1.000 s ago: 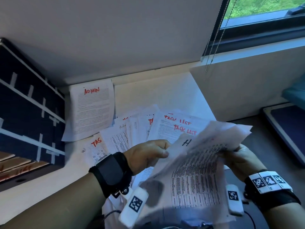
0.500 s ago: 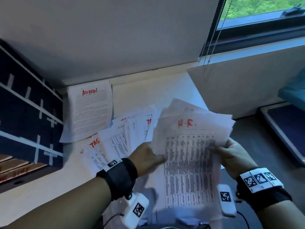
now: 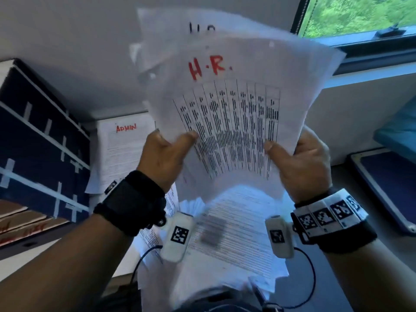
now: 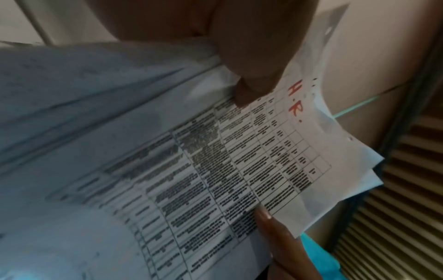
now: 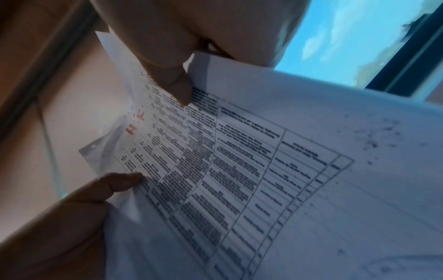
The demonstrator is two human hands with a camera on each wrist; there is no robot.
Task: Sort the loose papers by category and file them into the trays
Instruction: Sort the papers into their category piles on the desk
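I hold a sheaf of white papers upright in front of me; the front sheet (image 3: 234,91) is a printed table marked "H.R." in red. My left hand (image 3: 166,152) grips its left edge, thumb on the front. My right hand (image 3: 299,158) grips the right edge the same way. The same H.R. sheet (image 4: 251,151) fills the left wrist view, and the H.R. sheet (image 5: 227,170) fills the right wrist view. An "ADMIN" sheet (image 3: 121,149) lies on the desk behind. More printed papers (image 3: 229,239) lie under my wrists.
A dark blue stack of trays (image 3: 38,154) with white tape strips stands at the left, brown cardboard shelves (image 3: 20,224) below it. A window (image 3: 360,16) with a ledge is at the upper right. A dark blue pad (image 3: 387,185) lies at the right.
Both hands have lifted the H.R. sheaf from low over the desk to upright, close to the camera. It now hides the loose papers behind.
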